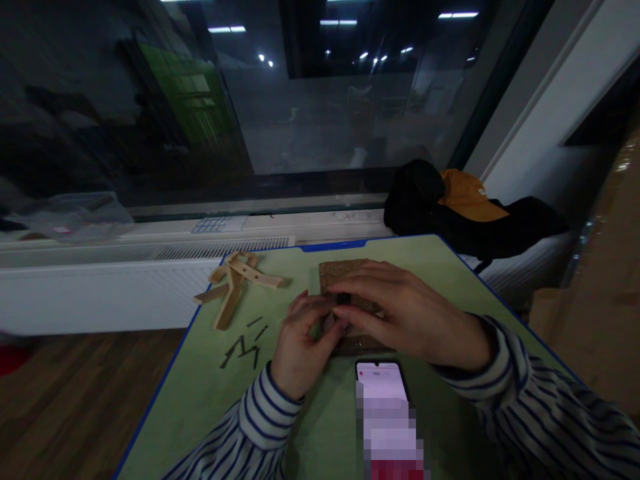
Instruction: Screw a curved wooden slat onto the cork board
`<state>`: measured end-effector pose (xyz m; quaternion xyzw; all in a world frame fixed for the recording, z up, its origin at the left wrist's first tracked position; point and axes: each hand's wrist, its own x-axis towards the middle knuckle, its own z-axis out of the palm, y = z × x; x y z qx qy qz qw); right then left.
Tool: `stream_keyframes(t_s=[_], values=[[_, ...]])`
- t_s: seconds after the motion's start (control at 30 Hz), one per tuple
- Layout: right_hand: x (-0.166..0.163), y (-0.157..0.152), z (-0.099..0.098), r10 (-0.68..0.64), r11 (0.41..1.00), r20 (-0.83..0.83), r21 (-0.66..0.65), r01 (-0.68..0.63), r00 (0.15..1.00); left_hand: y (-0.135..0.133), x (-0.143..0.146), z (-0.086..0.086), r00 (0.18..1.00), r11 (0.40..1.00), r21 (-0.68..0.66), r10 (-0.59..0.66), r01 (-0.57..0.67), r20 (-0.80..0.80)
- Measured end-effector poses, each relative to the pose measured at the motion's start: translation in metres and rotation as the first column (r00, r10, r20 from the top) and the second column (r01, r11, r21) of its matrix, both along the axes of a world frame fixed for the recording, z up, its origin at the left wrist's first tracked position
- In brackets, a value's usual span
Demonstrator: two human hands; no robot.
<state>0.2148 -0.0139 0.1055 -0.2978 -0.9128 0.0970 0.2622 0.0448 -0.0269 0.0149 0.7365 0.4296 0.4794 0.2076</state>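
My right hand (410, 313) comes in from the right with thumb and forefinger pinched around a small dark piece (343, 298), too dim to identify. Close against it is my left hand (305, 337), its fingers curled and its thumb near the right thumb. What the left fingers hold is hidden. Under both hands lies a brown, wrinkled, wrapped-looking flat slab (333, 270). Several dark screws or bolts (243, 348) are scattered left of my left hand. Beyond them, curved and straight wooden pieces (233, 290) sit in a pile, one of them with drilled holes.
A lit phone (383, 373) lies on the green table (320, 433), in front of the slab. Past the blue table edge are a white radiator (100, 287) and a window sill. A black bag (415, 200) and an orange cap (470, 193) rest at the back right.
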Motion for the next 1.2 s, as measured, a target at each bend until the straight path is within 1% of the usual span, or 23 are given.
stream_keyframes(t_s=[0.13, 0.27, 0.5, 0.8, 0.97, 1.2], values=[[0.001, 0.0, 0.0, 0.022, 1.0, 0.003, 0.011, -0.022, 1.0, 0.001, -0.004, 0.003, 0.999, 0.999, -0.015, -0.03, 0.03, -0.022], [0.001, -0.001, 0.0, 0.003, 1.0, 0.014, 0.014, -0.003, 1.0, 0.003, -0.013, 0.006, 0.991, 0.992, -0.098, -0.093, 0.083, -0.101], [0.002, 0.001, 0.001, 0.014, 0.999, 0.037, 0.03, -0.015, 0.999, 0.008, -0.023, -0.002, 0.964, 0.973, -0.181, -0.176, 0.141, -0.198], [0.004, 0.002, 0.0, 0.002, 1.0, 0.042, 0.029, -0.003, 0.999, 0.009, -0.023, -0.002, 0.953, 0.966, -0.223, -0.187, 0.134, -0.238], [0.004, 0.002, 0.001, 0.007, 0.999, 0.042, 0.034, -0.009, 0.999, 0.009, -0.023, -0.004, 0.954, 0.966, -0.216, -0.19, 0.14, -0.232], [0.004, 0.002, 0.001, 0.003, 0.999, 0.033, 0.042, -0.005, 0.999, 0.008, -0.022, 0.0, 0.956, 0.968, -0.209, -0.185, 0.137, -0.228]])
